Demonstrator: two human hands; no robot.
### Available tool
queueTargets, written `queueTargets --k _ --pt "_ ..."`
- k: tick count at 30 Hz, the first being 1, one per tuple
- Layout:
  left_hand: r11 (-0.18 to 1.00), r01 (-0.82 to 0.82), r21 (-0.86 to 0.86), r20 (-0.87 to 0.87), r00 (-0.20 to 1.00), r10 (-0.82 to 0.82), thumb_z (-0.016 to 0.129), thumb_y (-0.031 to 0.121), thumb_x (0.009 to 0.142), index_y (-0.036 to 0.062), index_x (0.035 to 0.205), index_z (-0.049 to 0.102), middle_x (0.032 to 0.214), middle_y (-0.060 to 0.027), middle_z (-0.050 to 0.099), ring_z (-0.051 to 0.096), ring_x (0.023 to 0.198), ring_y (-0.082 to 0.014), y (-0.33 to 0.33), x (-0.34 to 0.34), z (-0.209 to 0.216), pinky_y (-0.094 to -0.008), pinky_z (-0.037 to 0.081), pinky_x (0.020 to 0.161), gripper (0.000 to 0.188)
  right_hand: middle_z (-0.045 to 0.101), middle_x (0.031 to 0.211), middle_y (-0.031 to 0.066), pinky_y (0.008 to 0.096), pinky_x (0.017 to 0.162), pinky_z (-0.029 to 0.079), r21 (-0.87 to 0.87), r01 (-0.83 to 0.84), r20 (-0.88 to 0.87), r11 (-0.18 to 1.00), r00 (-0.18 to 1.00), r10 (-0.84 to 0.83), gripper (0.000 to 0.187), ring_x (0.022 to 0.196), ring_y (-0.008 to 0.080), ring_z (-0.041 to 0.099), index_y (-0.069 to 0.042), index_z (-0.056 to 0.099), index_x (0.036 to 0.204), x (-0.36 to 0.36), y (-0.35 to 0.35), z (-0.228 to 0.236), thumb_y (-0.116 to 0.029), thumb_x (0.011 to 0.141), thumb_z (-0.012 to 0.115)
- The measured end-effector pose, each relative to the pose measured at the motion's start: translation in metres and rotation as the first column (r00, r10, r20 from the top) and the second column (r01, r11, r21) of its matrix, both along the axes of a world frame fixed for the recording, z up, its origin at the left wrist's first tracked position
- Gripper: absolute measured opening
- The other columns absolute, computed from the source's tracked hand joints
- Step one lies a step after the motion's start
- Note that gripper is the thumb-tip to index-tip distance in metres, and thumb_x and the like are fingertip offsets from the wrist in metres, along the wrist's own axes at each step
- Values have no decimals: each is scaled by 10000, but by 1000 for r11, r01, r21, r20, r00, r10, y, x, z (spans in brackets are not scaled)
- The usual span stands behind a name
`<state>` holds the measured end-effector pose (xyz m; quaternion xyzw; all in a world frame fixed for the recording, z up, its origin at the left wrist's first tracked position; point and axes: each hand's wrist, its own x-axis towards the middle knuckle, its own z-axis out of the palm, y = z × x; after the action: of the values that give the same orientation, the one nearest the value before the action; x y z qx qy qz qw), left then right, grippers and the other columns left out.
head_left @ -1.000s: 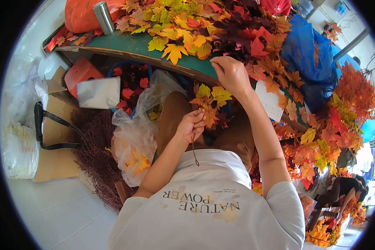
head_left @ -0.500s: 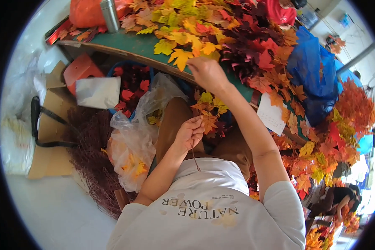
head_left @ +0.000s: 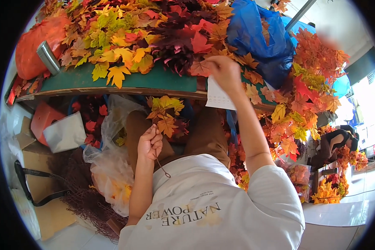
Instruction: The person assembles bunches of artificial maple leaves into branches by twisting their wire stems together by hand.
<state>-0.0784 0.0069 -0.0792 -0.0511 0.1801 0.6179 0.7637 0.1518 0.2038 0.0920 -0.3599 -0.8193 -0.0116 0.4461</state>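
My left hand [head_left: 150, 142] is closed around the thin brown stem of an artificial leaf spray [head_left: 166, 121], held low in front of my lap. Yellow-green and orange maple leaves fan out above the fist, and the stem's looped end hangs below it. Over the table's front edge, my right hand [head_left: 226, 71] has its fingers bent together at the edge of a salmon-red maple leaf [head_left: 199, 68]. That leaf lies on the rim of a big heap of artificial leaves [head_left: 125, 37], coloured yellow, orange, red and dark purple. A white paper sheet [head_left: 220, 95] hangs just below this hand.
The green table [head_left: 162, 80] has a wooden edge. On it stand a steel flask [head_left: 48, 57], an orange bag [head_left: 39, 46] and a blue plastic bag [head_left: 260, 37]. Clear bags [head_left: 112, 166], dark twiggy stems [head_left: 85, 187] and a cardboard box [head_left: 41, 175] sit left. Another person [head_left: 337, 141] bends far right.
The view has turned toward the right. My right hand has gone from a yellow leaf at the table edge rightward to the salmon-red leaf. The left hand keeps hold of the spray.
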Motion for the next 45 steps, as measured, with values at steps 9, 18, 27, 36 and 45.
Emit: queueTargets --k 9,18,27,36,45 --pt "997 56 -51 -61 996 -59 523 38 874 73 929 578 740 -30 544 345 472 -46 -5 19 0 -159 222 363 85 663 784 144 295 613 505 -191 -5 -41 982 999 -3 153 680 176 644 6 666 922 40 24 -5 -37 795 592" --pt "998 53 -40 -51 997 -55 512 34 875 82 923 571 747 -33 550 367 476 -49 -6 19 2 -154 249 370 90 584 824 176 423 675 478 44 252 246 967 935 -255 245 739 363 582 -23 615 897 -33 53 -28 -194 735 682" --pt "997 43 -59 -40 998 -45 502 37 887 76 940 563 729 -29 539 341 460 -49 -6 15 -1 -159 238 363 90 508 896 161 414 639 496 -32 80 510 996 859 -53 502 736 336 586 -145 469 1228 -72 -9 14 -129 751 626" --pt "998 31 -53 -87 996 -36 506 54 895 91 921 573 730 -18 523 340 465 -46 -3 15 -7 -163 243 374 81 512 894 182 399 663 517 81 -229 362 970 914 186 383 787 326 608 -178 546 1168 -148 68 -37 -51 811 493" --pt "996 -6 -86 -86 996 -1 500 36 880 64 914 582 743 -44 525 362 483 -58 -2 17 -6 -156 259 372 93 570 965 169 422 671 496 -165 -292 246 942 913 326 426 797 353 596 -180 472 1252 -152 50 -29 -107 840 549"
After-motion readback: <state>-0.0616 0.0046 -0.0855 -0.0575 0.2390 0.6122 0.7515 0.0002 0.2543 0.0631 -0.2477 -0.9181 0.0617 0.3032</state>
